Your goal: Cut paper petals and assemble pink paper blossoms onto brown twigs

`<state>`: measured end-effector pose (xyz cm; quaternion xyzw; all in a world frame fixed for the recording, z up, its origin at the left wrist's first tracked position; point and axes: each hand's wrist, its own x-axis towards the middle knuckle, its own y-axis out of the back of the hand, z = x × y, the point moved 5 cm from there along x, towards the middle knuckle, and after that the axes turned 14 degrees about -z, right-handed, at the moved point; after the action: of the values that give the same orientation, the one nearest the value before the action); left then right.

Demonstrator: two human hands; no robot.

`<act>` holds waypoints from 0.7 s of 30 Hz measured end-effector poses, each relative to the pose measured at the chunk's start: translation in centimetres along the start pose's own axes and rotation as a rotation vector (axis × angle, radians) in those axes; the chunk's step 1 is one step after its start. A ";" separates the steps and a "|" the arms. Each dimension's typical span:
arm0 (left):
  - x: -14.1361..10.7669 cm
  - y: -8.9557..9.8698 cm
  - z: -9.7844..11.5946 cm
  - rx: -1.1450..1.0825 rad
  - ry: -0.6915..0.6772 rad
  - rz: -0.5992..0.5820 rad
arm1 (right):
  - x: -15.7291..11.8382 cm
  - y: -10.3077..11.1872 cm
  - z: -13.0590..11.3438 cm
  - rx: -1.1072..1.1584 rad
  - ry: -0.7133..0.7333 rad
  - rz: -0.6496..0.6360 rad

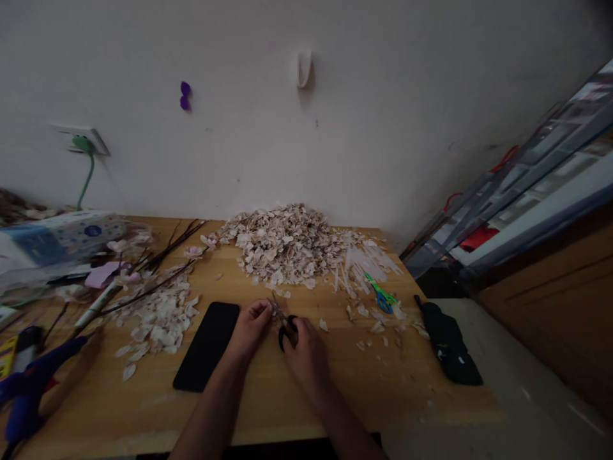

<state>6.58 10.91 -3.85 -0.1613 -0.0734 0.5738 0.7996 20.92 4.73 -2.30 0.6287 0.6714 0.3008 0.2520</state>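
Note:
My right hand (305,353) is closed around the black handles of a pair of scissors (285,319), whose blades point up and to the left. Just left of the blades, my left hand (253,324) is closed in a pinch. A small pale petal seems to be at its fingertips, close to the blades, but it is too small to be sure. Beyond both hands lies a large heap of pale dried petals (282,243). A black phone (207,345) rests flat on the table beside my left forearm.
On the wooden table (364,396) are green-and-blue scissors (380,294), clear glue sticks (368,259) and a dark folded umbrella (450,345). To the left lie a smaller petal pile (165,316), flowering twigs (158,281), a blue glue gun (41,380) and a tissue pack (67,236).

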 end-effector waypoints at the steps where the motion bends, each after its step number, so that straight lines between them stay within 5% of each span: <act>1: 0.0 0.1 0.0 0.016 -0.001 0.000 | 0.0 0.0 0.0 -0.001 0.001 -0.001; 21: -0.5 0.1 2.3 0.241 -0.010 0.017 | -0.2 -0.1 0.3 -0.035 0.018 0.016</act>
<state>5.66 10.90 -1.73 -0.0615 -0.0066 0.5862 0.8078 21.04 4.59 -2.57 0.6269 0.6633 0.3199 0.2544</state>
